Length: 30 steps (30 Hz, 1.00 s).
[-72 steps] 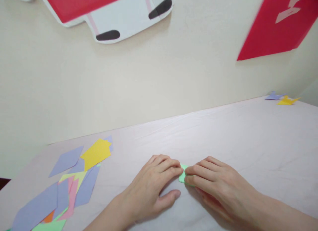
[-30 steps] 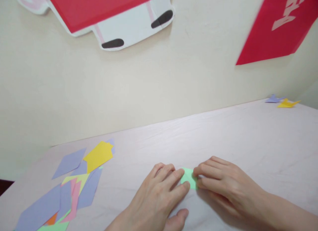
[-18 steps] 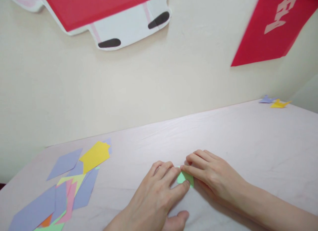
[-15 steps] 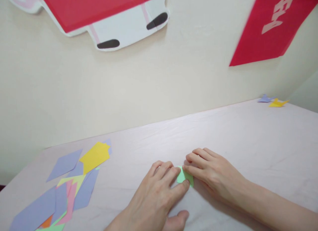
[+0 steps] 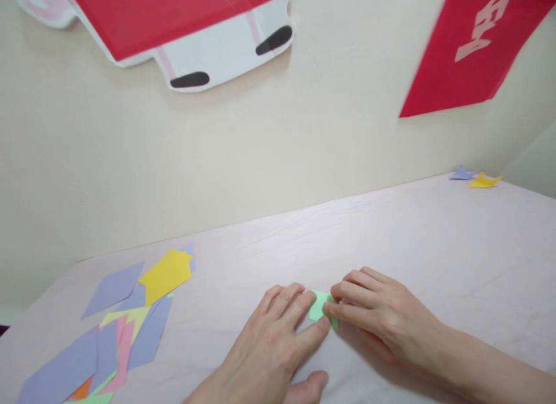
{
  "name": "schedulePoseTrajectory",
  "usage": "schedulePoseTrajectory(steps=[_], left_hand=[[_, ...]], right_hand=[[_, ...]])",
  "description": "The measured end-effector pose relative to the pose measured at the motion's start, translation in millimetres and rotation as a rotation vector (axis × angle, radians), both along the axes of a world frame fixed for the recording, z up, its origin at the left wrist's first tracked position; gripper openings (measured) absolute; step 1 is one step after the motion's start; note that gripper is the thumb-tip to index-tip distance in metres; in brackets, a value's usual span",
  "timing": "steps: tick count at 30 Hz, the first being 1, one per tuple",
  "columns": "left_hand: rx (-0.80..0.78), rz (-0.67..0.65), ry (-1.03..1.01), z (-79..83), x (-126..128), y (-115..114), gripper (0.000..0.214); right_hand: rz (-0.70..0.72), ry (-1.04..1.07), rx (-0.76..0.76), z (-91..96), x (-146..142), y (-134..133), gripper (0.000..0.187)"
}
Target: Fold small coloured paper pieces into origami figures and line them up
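On the worktop [image 5: 391, 230], the green paper [image 5: 318, 303] is being steadied by the spread fingers [image 5: 313, 334] of the left hand [image 5: 273, 340] and touched by the right hand [image 5: 382, 308], whose grip cannot be told; even pressing is seemingly being called for.

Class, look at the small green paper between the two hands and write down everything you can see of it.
The small green paper is light, minty green and looks matte and plain, with no print showing. It lies flat on the pale covered table, with a straight near-left edge. Fingertips of the left hand touch its left and near edges; those of the right hand rest on its right part. The fingers hide its full outline.
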<state>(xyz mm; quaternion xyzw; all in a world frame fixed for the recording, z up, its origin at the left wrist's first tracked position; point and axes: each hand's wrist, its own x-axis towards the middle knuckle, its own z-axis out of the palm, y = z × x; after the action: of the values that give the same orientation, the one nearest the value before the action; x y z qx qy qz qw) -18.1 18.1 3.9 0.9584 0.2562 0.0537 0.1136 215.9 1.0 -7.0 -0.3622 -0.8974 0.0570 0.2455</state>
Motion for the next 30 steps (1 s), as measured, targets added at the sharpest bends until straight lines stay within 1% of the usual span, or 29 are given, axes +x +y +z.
schedulePoseTrajectory(steps=[4,7,10,13,15,18,20,23,27,30], left_hand=[[0.008,0.014,0.002,-0.3,-1,-1,0.054],[0.025,0.007,0.003,0.0,-1,-1,0.052],[0.048,-0.014,0.009,-0.9,-2,0,0.052],[0.066,-0.039,0.041,-1.5,-3,2,0.051],[0.064,-0.050,0.075,-0.9,-3,2,0.050],[0.042,-0.028,0.094,1.2,-4,1,0.050],[0.028,-0.013,0.081,2.5,-5,0,0.051],[0.025,-0.016,0.058,3.4,-6,1,0.048],[0.087,-0.047,0.039,2.3,-9,4,0.045],[0.104,-0.073,0.044,0.9,-10,8,0.046]], right_hand=[[0.028,-0.013,-0.061,-5.1,-1,-1,0.026],[0.121,-0.037,-0.078,-2.7,6,0,0.028],[0.196,-0.028,-0.050,1.0,10,1,0.031],[0.159,0.006,-0.030,-0.3,6,1,0.028],[0.116,0.004,-0.049,-3.8,1,1,0.024],[0.092,-0.013,-0.069,-7.8,-3,0,0.022],[0.098,-0.019,-0.077,-7.3,-4,-1,0.023],[0.138,0.010,-0.117,-1.8,-2,-4,0.022],[0.215,0.112,-0.176,6.0,1,-4,0.028],[0.175,0.168,-0.168,7.2,3,2,0.028]])
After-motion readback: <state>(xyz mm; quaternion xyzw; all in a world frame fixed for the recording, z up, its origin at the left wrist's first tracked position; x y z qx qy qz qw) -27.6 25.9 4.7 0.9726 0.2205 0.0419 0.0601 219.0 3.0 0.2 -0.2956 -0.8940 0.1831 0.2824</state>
